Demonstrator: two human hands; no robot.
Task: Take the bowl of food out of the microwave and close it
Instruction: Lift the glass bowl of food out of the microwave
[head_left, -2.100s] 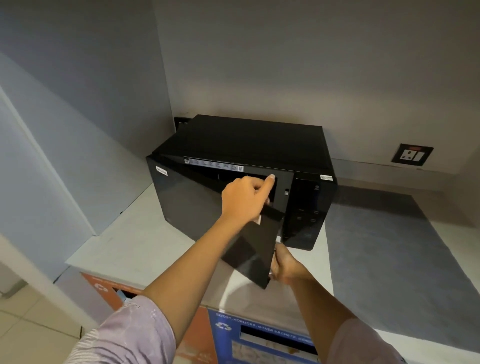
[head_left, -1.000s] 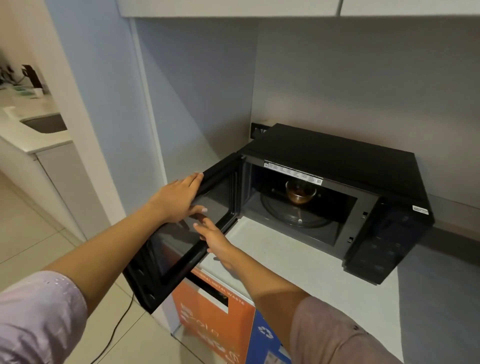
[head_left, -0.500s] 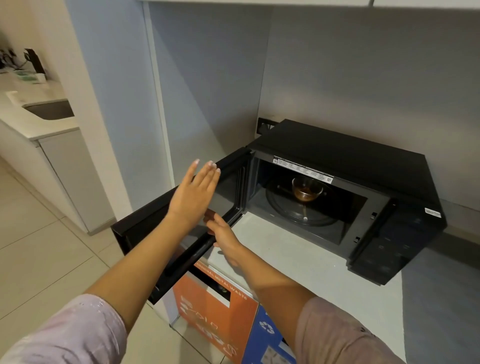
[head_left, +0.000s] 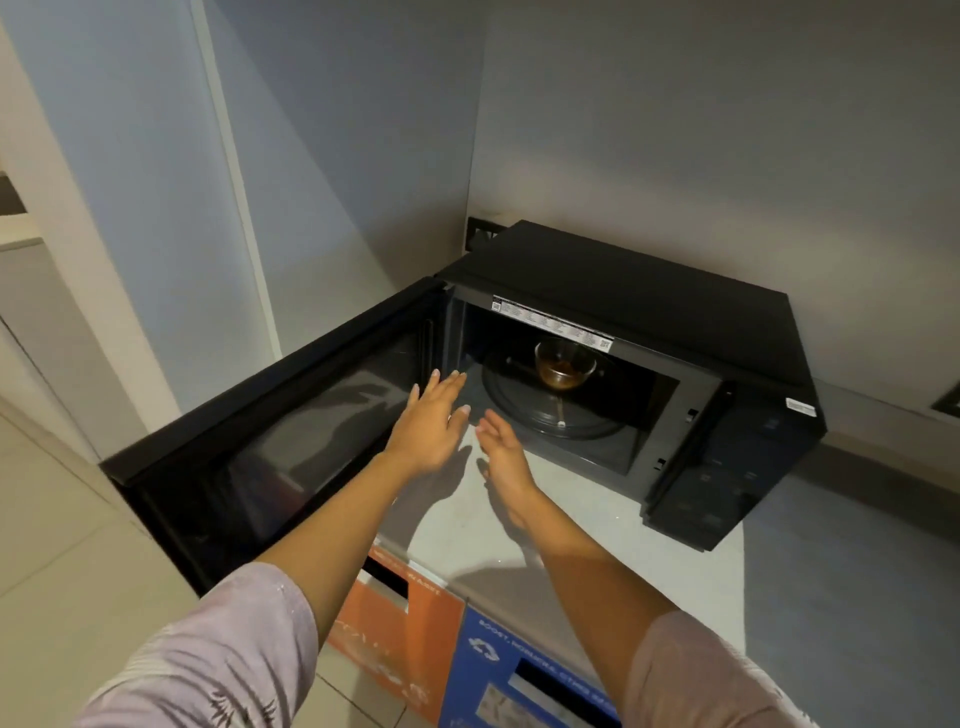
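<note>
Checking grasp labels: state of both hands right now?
Left hand: open, empty, in front of the microwave opening.
Right hand: open, empty, not yet at the bowl.

Black microwave (head_left: 623, 291) on a pale counter, door (head_left: 270, 441) swung wide open leftward, clear glass bowl (head_left: 565, 364) of brown food upright on the turntable inside

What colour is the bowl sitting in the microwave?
Clear glass bowl with brown food inside, seen in the head view.
</note>
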